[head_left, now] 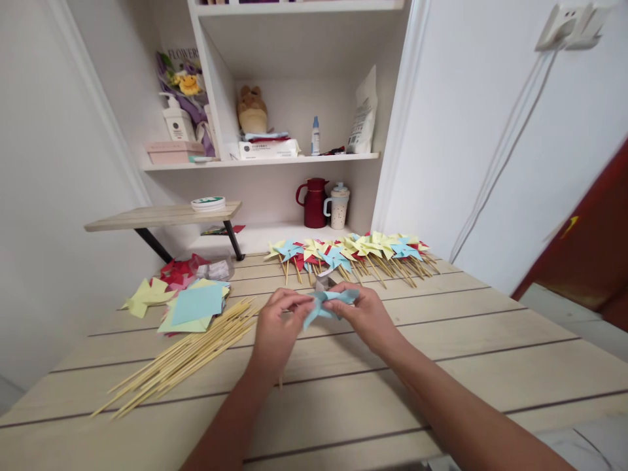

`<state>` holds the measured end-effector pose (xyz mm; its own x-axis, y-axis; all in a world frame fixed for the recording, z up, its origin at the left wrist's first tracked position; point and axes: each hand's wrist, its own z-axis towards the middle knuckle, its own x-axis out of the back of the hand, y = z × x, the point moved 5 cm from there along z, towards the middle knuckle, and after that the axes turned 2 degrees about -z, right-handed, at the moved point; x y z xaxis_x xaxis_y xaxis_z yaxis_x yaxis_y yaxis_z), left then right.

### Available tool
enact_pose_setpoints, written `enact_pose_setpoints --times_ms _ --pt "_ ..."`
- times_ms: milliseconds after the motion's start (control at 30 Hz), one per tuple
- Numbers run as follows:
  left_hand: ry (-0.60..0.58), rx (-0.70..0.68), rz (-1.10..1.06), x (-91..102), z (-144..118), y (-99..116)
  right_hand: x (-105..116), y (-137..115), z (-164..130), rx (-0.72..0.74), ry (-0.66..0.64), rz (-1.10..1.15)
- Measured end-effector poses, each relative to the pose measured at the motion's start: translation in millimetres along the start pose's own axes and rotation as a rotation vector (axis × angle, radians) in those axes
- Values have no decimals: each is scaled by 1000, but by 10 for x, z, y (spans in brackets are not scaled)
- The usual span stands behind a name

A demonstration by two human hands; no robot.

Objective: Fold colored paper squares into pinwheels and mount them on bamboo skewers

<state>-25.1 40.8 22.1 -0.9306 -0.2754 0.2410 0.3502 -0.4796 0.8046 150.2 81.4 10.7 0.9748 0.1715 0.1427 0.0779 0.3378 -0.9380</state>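
Light-blue folded paper pinwheel [318, 311]: I see it mid-scene, raised over the near side of the pale slatted wooden table [353, 405], directly between both hands.
Long axis: it runs left to right, its right end slightly farther off; neither hand is nearer, since both touch it.
Left hand [275, 322]: thumb and fingers pinch the pinwheel's left edge.
Right hand [370, 317]: thumb on the near face, fingers behind, gripping the right side.
Thin wooden stick end [280, 381]: shows below the left wrist; I can't tell whether it joins the pinwheel.
Grey shiny curved object [322, 282]: just beyond the pinwheel, partly hidden, its kind unclear to me.
Long smooth straw-coloured sticks [186, 354]: loosely bundled left of the left hand, slanting from near left to far right.
Flat light-blue paper square [199, 304]: tops a pale-yellow stack beyond the sticks.
Row of yellow, blue and red paper pinwheels [366, 246]: crisp, pointed blades at the table's far edge, stick handles towards me.
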Motion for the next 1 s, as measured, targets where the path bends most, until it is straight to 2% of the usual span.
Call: enact_pose_setpoints --times_ms 33,133,167,233,300,400,533,633,700,800,1000 --pt "45 5 6 99 29 -15 21 28 18 -18 11 32" --pt "337 45 132 482 85 -116 94 122 76 -85 57 169" --pt "398 70 204 579 95 -163 117 151 93 -100 74 208" --pt "409 82 330 678 127 -248 152 202 124 -119 94 266" --pt "351 61 422 687 164 -317 179 251 148 -127 115 315" --pt "196 38 536 608 201 -393 195 319 170 -136 131 369" --pt "-181 66 699 468 142 -445 158 364 177 -160 65 392" --pt "-412 107 888 478 21 -435 138 363 168 -179 36 377" --pt "-477 112 986 531 -40 -399 136 348 159 -181 30 351" --pt "-498 79 1079 594 -95 -323 127 318 144 -180 9 309" --pt "-591 90 1033 527 -258 -234 107 311 124 -213 -17 324"
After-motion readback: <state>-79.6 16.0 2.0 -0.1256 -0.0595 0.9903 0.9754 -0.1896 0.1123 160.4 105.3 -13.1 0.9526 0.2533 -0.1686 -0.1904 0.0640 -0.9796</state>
